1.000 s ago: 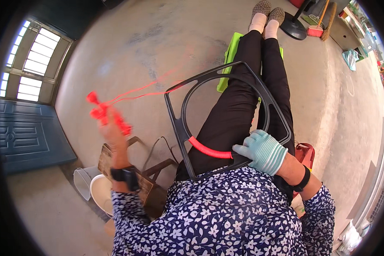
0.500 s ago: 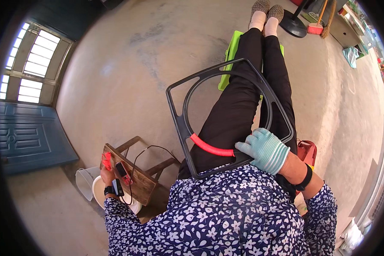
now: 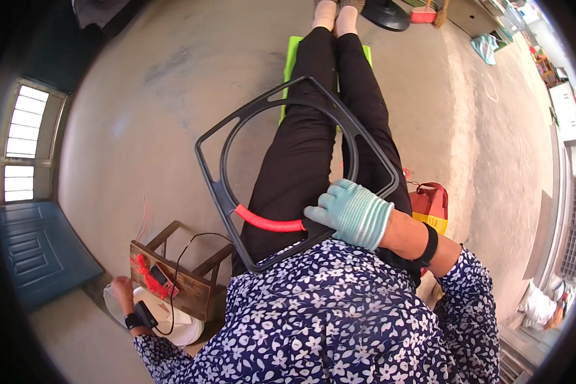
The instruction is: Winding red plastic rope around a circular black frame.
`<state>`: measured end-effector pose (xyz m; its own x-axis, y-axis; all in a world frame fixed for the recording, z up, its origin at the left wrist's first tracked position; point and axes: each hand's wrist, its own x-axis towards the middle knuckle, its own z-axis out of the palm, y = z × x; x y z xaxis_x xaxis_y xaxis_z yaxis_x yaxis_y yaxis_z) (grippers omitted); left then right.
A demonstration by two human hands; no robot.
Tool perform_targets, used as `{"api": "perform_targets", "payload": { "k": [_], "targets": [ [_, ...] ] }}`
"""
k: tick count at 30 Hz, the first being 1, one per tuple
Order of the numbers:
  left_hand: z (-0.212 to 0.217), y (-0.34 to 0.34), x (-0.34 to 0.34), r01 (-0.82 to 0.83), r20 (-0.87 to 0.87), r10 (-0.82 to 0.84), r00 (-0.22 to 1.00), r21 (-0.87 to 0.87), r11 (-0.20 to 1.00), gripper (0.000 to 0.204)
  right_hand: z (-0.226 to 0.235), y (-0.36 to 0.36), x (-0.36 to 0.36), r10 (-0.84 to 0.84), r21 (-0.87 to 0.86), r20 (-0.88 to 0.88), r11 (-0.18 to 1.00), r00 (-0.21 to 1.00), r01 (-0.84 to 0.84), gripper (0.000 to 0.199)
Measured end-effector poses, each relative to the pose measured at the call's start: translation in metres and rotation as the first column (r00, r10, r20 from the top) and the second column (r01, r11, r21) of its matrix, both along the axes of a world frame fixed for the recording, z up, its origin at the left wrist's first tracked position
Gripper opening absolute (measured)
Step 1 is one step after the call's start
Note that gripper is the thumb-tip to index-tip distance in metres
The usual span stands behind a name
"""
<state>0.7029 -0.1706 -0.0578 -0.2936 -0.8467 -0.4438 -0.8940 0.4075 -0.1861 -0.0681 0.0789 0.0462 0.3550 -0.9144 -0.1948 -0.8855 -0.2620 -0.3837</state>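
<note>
My right hand, in a pale green striped knit glove, is closed round the near right corner of a black plastic frame. The frame is square outside with a large round opening, and it lies tilted over my lap. Tightly wound red cord covers a stretch of the ring's near left side, ending close to my gloved thumb. My bare left hand is out beside a small wooden stool; its fingers are blurred. On the stool lie a bundle of red cord and a red-and-black mobile phone.
Below the stool stands a white bucket. My outstretched legs rest on a bright green support. A red bag sits to my right. A black round base and a red broom are at the far end.
The red cord bundle was at my left hand and now lies on the stool, with thin red strands rising above it. My left hand has moved off to its left. The whole view has shifted.
</note>
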Motion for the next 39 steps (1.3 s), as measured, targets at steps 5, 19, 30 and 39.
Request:
{"api": "perform_targets", "payload": {
  "k": [5, 19, 30, 39],
  "targets": [
    [0.096, -0.009, -0.366, -0.267, -0.853, 0.223, 0.472, 0.103, 0.958, 0.012, -0.004, 0.006, 0.0, -0.013, -0.064, -0.047, 0.998, 0.999, 0.009, 0.033],
    [0.068, 0.135, -0.65, 0.483, -0.54, 0.592, 0.599, 0.833, 0.271, 0.025, 0.031, 0.084, -0.046, -0.588, -0.225, 0.423, 0.669, 0.689, 0.709, 0.023],
    [0.101, 0.121, -0.664, 0.33, -0.278, 0.848, 0.452, 0.935, 0.13, 0.021, -0.014, 0.077, -0.036, -0.72, 0.142, 0.558, 0.573, 0.413, 0.807, 0.024],
    [0.149, 0.117, -0.636, 0.478, -0.252, 0.89, 0.381, 0.877, 0.045, 0.021, -0.033, 0.026, -0.044, -0.518, -0.182, 0.187, 0.817, 0.835, 0.547, 0.045]
  ]
}}
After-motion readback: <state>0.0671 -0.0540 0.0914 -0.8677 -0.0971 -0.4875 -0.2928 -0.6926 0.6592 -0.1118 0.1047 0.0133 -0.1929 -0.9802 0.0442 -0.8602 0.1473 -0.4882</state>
